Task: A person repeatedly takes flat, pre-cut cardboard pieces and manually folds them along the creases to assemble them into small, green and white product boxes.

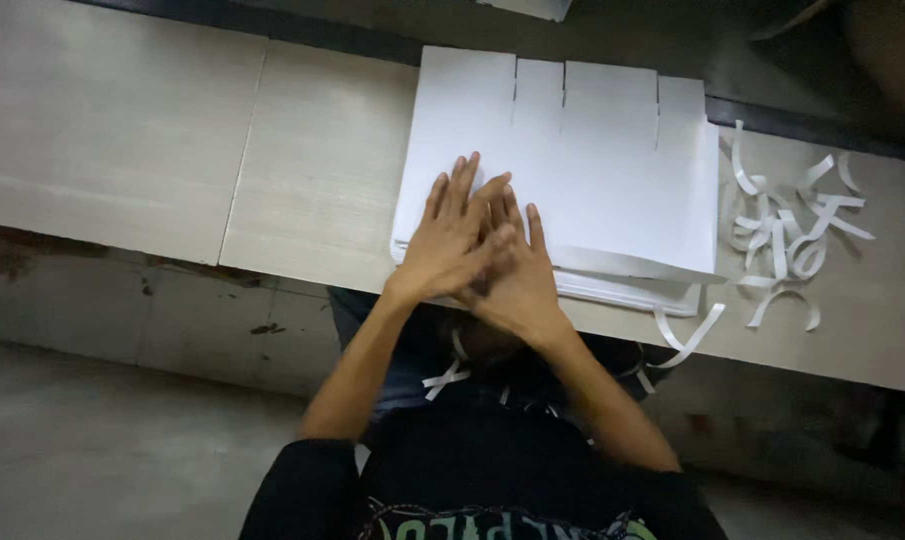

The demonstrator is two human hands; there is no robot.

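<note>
A stack of white card sheets, notched along the far edge, lies on a pale wooden bench. My left hand rests flat on the stack's near left corner, fingers spread and pointing away from me. My right hand lies partly under it, also flat on the sheets, with its fingers crossing beneath the left hand's. Neither hand grips anything. The near edge of the stack hangs slightly over the bench's front edge.
A heap of curled white paper strips lies on the bench right of the stack. More strips dangle off the front edge and lie on my lap. A grey floor lies below at left.
</note>
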